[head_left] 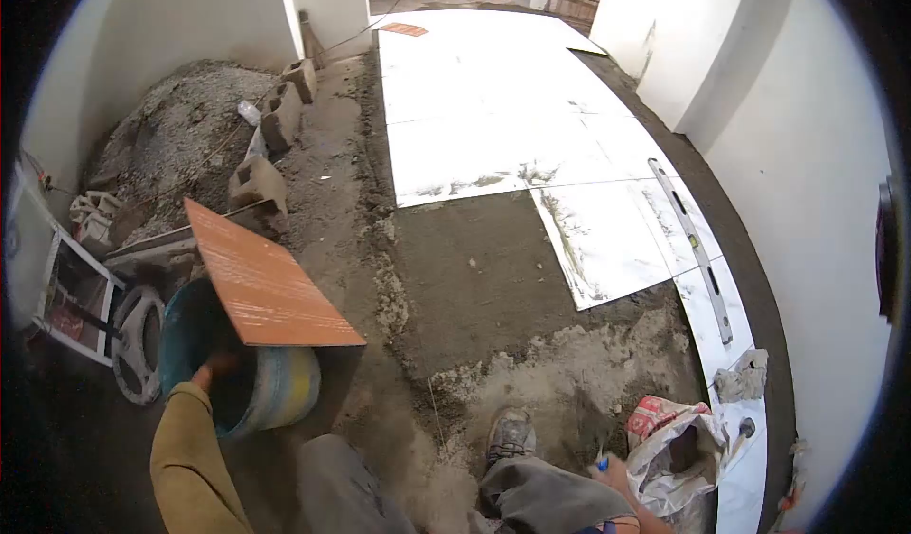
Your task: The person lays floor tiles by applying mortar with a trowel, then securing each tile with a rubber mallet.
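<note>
My left hand (214,367), below an olive sleeve, reaches into the shadowed mouth of a blue-green drum (302,382); its fingers are too dark and blurred to make out. An orange-brown tile (266,287) leans across the drum's rim just above that hand. Low at the right, my right hand (615,475) is closed around a small blue handle (603,463); the rest of that tool cannot be made out. Beside it stands an opened red-and-white bag (669,458) with grey powder inside.
White tiles (493,79) cover much of the floor, next to a bare mortar bed (474,259). A spirit level (693,249) and a mallet (744,432) lie on the right tiles. Concrete blocks (256,183) and a sand heap (171,136) stand left, near a wheel (139,344).
</note>
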A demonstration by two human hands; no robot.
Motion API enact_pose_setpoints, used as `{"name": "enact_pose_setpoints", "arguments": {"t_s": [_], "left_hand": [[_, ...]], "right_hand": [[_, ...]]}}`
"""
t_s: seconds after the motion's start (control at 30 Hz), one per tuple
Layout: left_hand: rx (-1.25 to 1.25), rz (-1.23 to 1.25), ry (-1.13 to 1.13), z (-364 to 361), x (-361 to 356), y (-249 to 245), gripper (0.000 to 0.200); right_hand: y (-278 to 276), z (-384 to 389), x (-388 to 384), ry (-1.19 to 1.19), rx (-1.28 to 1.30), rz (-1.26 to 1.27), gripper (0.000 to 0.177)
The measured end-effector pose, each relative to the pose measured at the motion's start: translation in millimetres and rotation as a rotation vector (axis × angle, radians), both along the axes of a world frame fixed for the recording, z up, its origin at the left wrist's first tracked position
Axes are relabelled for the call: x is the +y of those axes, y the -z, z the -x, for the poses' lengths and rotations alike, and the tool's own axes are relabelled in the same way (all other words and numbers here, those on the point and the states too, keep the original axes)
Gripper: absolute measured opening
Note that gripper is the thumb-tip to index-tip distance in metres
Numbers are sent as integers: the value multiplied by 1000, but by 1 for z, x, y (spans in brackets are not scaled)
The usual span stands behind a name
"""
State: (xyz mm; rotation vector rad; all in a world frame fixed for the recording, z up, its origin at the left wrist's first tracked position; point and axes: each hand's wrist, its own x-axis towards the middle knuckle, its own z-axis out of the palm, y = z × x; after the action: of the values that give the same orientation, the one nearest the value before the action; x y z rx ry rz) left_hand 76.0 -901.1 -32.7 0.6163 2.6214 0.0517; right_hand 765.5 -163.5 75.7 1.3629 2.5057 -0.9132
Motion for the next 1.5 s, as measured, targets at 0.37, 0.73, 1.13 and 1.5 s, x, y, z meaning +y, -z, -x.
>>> {"name": "enact_pose_setpoints", "arguments": {"t_s": [0.37, 0.73, 1.13, 1.5], "left_hand": [[-489, -544, -409, -33, 21, -69, 38], [-210, -1406, -1274, -137, 129, -287, 45], [-646, -1477, -540, -202, 351, -435, 61], [-1411, -740, -365, -202, 669, -162, 59]], "right_hand": [[38, -136, -59, 407, -259, 31, 40], [34, -138, -76, 477, -147, 28, 41], [37, -127, -77, 505, -162, 74, 43], [25, -116, -77, 478, -92, 28, 43]]}}
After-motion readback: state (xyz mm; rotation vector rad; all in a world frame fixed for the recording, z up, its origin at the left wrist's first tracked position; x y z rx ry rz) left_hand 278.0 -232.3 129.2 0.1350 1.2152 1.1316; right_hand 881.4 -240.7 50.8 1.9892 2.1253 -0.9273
